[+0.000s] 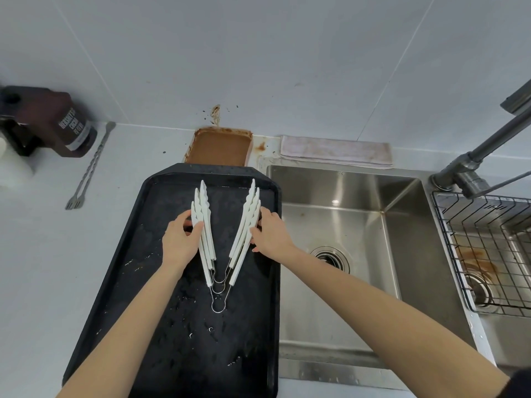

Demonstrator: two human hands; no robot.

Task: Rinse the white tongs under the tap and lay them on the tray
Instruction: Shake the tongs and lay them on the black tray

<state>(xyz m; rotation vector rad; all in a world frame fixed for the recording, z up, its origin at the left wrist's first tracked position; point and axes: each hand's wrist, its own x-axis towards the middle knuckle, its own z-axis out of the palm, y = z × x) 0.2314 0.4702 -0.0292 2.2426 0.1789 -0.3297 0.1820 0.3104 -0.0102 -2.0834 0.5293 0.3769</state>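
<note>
The white tongs [221, 239] lie spread in a V on the black tray [161, 326], left of the sink [388, 225]. The left hand [181, 239] and right hand [270, 234] each grip one outer arm.

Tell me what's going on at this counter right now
A person is handling a nested stack of white tongs over a wet black tray beside the steel sink. The left hand grips the left arms and the right hand the right arms, so the tongs splay in a V with their wire loops nearest the person. The tongs seem to rest on the tray. No water is visibly running from the tap.
</note>
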